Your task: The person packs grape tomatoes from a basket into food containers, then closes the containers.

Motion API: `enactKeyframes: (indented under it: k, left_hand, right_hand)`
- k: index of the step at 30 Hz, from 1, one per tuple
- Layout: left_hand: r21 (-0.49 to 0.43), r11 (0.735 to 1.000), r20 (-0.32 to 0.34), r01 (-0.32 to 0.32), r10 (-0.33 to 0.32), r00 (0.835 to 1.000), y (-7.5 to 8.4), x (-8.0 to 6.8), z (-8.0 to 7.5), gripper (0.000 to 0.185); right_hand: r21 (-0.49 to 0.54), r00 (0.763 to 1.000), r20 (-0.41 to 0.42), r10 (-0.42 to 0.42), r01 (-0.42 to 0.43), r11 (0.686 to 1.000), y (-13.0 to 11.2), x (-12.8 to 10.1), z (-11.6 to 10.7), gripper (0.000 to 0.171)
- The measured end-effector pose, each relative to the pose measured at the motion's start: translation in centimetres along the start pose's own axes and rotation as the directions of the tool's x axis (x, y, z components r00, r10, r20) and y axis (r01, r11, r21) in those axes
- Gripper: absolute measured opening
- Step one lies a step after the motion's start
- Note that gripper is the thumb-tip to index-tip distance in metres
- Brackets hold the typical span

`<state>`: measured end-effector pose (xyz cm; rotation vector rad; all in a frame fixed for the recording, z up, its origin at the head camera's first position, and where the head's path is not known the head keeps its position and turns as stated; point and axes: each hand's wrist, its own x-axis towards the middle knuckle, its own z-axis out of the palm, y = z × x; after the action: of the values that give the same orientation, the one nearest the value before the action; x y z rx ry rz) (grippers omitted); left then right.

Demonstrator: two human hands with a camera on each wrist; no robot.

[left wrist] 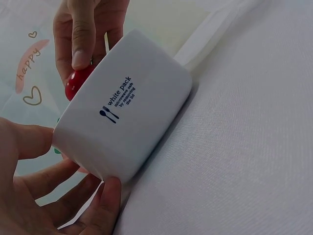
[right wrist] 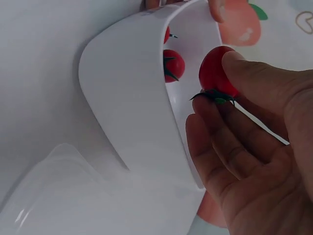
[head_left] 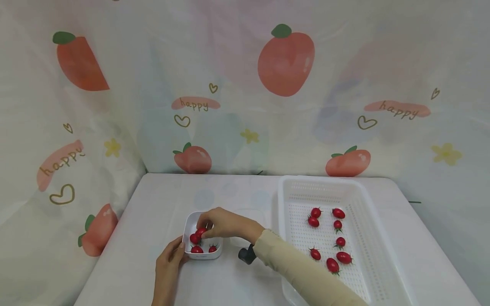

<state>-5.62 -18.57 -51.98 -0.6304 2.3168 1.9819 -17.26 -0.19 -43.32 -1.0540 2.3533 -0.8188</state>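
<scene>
Now the right hand [head_left: 223, 223] pinches a red cherry tomato [head_left: 200, 232] over the small white box [head_left: 203, 255] on the table [head_left: 160, 199], while the left hand [head_left: 170, 257] grips the box's near-left corner; more tomatoes lie in the white basket [head_left: 367, 212] alongside.

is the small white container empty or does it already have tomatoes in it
Not empty. The small white container holds three cherry tomatoes, and the right hand pinches a fourth tomato just over it.
</scene>
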Motion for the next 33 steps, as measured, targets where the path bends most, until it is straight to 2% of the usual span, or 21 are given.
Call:
enactKeyframes:
  k: [7, 18, 33]
  left_hand:
    - [0.006, 1.0, 0.003, -0.001, 0.001, 1.0, 0.0, 0.0, -0.1, 0.049]
    - [0.009, 1.0, -0.003, -0.014, 0.014, 1.0, -0.1, 0.1, 0.0, 0.048]
    - [-0.006, 0.999, -0.008, -0.04, 0.04, 0.999, -0.4, 0.2, -0.1, 0.048]
  right_hand:
    - [-0.054, 1.0, 0.024, 0.014, -0.013, 0.998, 0.2, 0.5, 1.0, 0.019]
    - [-0.242, 0.998, 0.051, 0.026, -0.013, 0.97, -0.5, 0.6, 1.9, 0.018]
    - [-0.359, 0.996, 0.079, 0.042, -0.011, 0.933, -0.8, 0.4, 2.8, 0.02]
